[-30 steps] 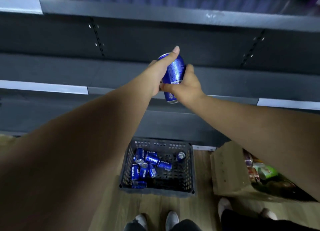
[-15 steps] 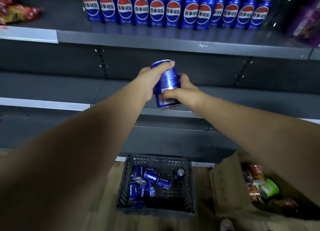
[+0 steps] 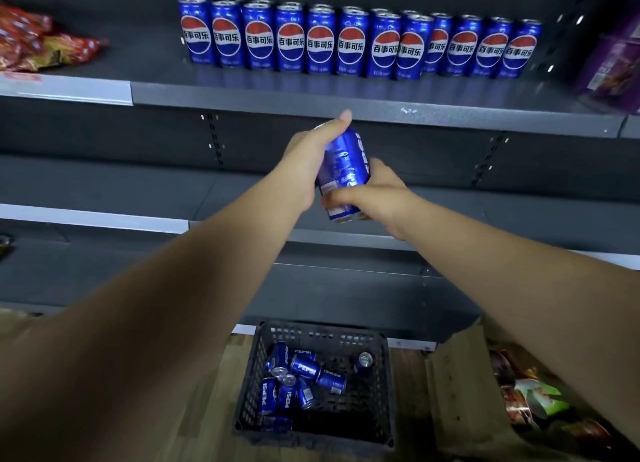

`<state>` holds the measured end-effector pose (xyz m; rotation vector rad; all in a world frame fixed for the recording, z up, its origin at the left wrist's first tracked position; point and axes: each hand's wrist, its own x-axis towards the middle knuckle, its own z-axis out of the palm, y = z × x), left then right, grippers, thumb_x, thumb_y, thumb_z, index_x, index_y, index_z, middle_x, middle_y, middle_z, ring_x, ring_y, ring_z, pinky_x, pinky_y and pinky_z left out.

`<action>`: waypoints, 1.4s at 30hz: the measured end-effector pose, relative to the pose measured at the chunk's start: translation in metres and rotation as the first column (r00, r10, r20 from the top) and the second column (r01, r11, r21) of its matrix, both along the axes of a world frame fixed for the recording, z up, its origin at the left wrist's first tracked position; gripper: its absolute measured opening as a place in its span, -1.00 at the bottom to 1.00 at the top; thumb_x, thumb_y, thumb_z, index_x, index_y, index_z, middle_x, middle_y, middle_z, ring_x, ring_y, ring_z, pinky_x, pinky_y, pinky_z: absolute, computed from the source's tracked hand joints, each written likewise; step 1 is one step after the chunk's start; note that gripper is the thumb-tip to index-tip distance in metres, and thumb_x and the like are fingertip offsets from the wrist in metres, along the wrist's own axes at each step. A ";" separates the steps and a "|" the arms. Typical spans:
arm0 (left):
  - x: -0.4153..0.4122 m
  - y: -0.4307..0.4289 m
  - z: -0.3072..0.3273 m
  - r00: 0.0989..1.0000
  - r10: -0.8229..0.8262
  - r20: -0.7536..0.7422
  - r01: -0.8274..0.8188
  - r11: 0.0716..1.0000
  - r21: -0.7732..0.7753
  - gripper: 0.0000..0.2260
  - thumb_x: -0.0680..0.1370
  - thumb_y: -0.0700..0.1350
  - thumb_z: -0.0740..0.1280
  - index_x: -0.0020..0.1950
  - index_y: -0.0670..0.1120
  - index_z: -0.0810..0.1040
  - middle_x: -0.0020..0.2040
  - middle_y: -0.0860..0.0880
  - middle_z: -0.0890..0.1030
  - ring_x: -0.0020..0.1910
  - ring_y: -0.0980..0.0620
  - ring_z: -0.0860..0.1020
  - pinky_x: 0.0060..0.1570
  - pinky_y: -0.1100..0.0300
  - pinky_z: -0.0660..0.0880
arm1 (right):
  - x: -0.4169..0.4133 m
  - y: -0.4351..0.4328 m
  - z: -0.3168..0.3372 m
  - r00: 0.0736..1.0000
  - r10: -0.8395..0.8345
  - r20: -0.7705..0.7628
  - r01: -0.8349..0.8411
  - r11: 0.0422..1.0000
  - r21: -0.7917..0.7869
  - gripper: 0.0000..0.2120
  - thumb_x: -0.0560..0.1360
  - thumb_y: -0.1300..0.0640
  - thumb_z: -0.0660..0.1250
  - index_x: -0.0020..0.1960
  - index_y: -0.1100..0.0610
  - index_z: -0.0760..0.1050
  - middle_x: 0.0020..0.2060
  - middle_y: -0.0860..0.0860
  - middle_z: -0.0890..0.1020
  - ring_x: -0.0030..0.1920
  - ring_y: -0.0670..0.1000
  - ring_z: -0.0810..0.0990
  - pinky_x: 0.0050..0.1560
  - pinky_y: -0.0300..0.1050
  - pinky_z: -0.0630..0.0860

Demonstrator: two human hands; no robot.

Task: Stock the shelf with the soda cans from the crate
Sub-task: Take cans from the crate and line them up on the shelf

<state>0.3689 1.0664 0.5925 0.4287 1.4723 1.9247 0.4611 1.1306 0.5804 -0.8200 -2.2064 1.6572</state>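
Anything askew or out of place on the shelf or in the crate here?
Little stands out. On the top shelf, one can in the row stands forward of the line, overlapping its right neighbour. The loose cans in the crate mostly lie jumbled on their sides. The held can is tilted, gripped by left hand and right hand.

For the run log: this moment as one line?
stage: can held, not yet shelved | left hand: grips can | right hand: grips can | shelf: can row standing | crate: loose cans
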 end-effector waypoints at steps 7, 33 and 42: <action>-0.007 0.004 0.007 0.988 0.145 -0.047 -0.149 0.983 -0.110 -0.66 0.41 -0.04 0.47 0.07 -0.13 0.45 -0.15 -0.11 0.61 -0.34 -0.02 0.60 -0.40 0.19 0.54 | -0.001 0.000 0.007 0.995 0.075 0.071 -0.084 0.989 0.125 -0.42 0.31 0.14 0.53 0.17 0.07 0.25 0.03 -0.06 0.55 0.01 -0.05 0.55 -0.03 -0.21 0.49; 0.020 0.020 0.007 0.995 0.074 0.071 -0.079 0.994 0.071 -0.82 0.46 -0.03 0.38 -0.05 -0.13 0.56 -0.27 -0.10 0.65 -0.31 -0.07 0.62 -0.24 0.07 0.60 | 0.042 0.037 0.012 0.971 0.237 0.038 -0.225 0.952 -0.210 -0.62 0.36 0.11 0.48 0.12 0.02 0.44 -0.02 -0.03 0.64 0.00 0.00 0.58 0.07 -0.04 0.44; 0.013 0.011 0.013 0.971 -0.188 0.149 0.142 0.951 0.275 -0.57 0.24 -0.05 0.21 0.02 -0.23 0.52 -0.20 -0.22 0.64 -0.30 -0.12 0.59 -0.23 0.15 0.58 | 0.037 0.041 0.020 0.912 0.410 -0.004 -0.389 0.863 -0.322 -0.67 0.22 0.10 0.40 -0.01 0.02 0.55 -0.18 -0.05 0.67 -0.14 -0.05 0.60 0.04 -0.04 0.44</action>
